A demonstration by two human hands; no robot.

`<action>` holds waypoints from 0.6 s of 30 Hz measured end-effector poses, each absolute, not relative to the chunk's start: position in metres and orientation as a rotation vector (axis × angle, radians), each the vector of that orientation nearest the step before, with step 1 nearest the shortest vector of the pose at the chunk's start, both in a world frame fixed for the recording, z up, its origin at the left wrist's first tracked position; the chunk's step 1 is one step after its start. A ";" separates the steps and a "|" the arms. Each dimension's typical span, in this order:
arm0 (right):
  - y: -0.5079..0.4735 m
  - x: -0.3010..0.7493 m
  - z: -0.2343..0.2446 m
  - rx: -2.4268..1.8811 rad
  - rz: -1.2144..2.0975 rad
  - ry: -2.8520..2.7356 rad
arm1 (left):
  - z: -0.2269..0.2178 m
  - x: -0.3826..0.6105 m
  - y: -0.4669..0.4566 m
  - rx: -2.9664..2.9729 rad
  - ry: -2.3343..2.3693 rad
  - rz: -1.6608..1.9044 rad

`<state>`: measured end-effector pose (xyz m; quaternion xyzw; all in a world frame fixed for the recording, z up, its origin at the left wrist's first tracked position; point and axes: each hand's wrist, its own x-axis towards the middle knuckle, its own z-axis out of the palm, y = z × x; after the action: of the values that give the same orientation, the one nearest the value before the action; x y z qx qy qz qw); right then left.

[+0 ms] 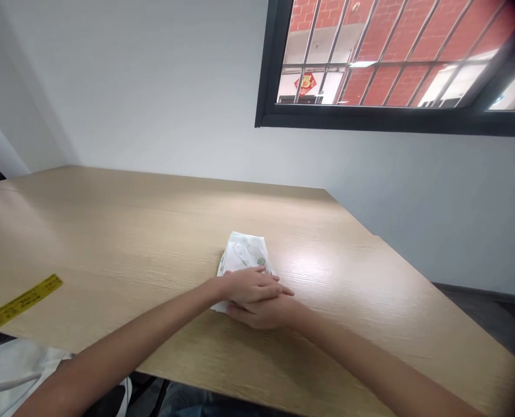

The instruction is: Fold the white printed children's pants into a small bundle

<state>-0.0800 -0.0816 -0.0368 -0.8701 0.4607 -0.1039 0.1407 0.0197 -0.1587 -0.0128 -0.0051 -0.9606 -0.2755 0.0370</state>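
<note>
A small folded white cloth (244, 253) with pale green printed marks lies on the wooden table (122, 243), a little right of centre. My left hand (251, 285) lies flat on the near end of the cloth, fingers stretched out towards the right. My right hand (268, 313) sits just under and in front of it, fingers pointing left, touching the cloth's near edge and partly covered by the left hand. Both forearms reach in from the bottom of the view.
A yellow printed strip (18, 304) lies near the table's left front edge. White fabric (14, 373) shows below the table edge at lower left. A white wall and a dark-framed barred window (391, 63) stand behind the table.
</note>
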 end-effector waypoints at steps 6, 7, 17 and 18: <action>-0.080 -0.074 -0.038 -2.701 -0.305 1.172 | -0.037 -0.005 -0.195 0.093 -2.983 -0.501; -0.080 -0.074 -0.037 -2.728 -0.323 1.146 | -0.039 -0.010 -0.204 0.129 -2.958 -0.437; -0.073 -0.069 -0.039 -2.651 -0.286 1.105 | -0.046 -0.031 -0.271 0.628 -2.674 -0.201; -0.074 -0.069 -0.038 -2.619 -0.287 1.093 | -0.047 -0.029 -0.276 0.701 -2.635 -0.204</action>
<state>-0.0690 -0.0735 -0.0375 -0.9085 0.3793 -0.0997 0.1440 -0.0292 -0.2759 -0.0469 0.2509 -0.9438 -0.0732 0.2025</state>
